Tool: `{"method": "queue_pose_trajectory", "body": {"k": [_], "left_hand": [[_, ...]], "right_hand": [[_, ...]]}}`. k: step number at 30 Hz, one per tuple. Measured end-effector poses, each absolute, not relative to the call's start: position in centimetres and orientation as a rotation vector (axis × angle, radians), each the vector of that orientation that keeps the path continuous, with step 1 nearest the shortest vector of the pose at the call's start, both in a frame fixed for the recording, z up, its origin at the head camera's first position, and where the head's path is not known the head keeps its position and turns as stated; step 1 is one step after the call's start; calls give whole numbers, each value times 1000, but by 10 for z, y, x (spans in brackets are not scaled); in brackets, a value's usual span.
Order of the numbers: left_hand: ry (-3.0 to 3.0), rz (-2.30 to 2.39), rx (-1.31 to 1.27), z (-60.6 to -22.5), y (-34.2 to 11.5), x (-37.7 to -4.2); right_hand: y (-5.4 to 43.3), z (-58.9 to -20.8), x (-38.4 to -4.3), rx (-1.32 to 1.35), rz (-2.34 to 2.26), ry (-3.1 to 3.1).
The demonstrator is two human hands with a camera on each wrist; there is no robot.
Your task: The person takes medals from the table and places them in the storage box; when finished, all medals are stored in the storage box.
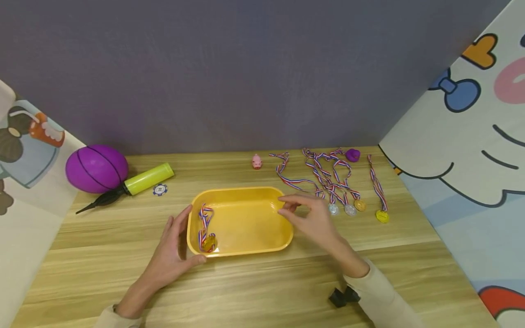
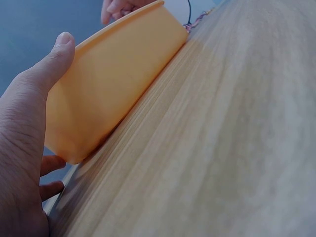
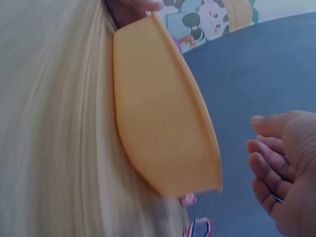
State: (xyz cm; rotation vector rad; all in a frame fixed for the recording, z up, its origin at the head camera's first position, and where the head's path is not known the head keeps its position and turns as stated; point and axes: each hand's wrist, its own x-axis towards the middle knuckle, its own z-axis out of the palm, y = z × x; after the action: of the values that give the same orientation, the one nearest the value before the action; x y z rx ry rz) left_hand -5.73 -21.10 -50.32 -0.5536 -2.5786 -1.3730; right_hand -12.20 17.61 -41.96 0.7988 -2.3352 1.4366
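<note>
A yellow plastic basin [image 1: 246,251] sits on the wooden table, with a gold medal [image 1: 208,243] and its striped ribbon [image 1: 206,218] lying at its left end. My left hand [image 1: 170,253] holds the basin's near left corner, thumb on the front side and fingers along the left end. In the left wrist view the thumb [image 2: 61,54] rests near the rim. Over the right end hovers my right hand [image 1: 313,223], its fingers loosely bent with nothing between them. The right wrist view shows that hand [image 3: 286,168] apart from the basin wall [image 3: 158,108].
Right of the basin lie silver medals [image 1: 350,210], a gold medal [image 1: 360,205], tangled ribbons [image 1: 328,177] and a separate yellow medal [image 1: 382,216]. Behind are a pink pig [image 1: 256,161] and a purple duck [image 1: 352,155]. Leftward are a purple ball [image 1: 96,168], green pump [image 1: 149,179] and poker chip [image 1: 160,190].
</note>
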Motion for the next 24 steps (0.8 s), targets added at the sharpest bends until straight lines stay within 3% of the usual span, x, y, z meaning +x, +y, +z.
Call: {"method": "queue_pose_trajectory", "body": {"k": [24], "left_hand": [[-2575, -1371, -557, -504, -211, -58]], "right_hand": [[255, -452, -118, 394, 1132, -2431]]}}
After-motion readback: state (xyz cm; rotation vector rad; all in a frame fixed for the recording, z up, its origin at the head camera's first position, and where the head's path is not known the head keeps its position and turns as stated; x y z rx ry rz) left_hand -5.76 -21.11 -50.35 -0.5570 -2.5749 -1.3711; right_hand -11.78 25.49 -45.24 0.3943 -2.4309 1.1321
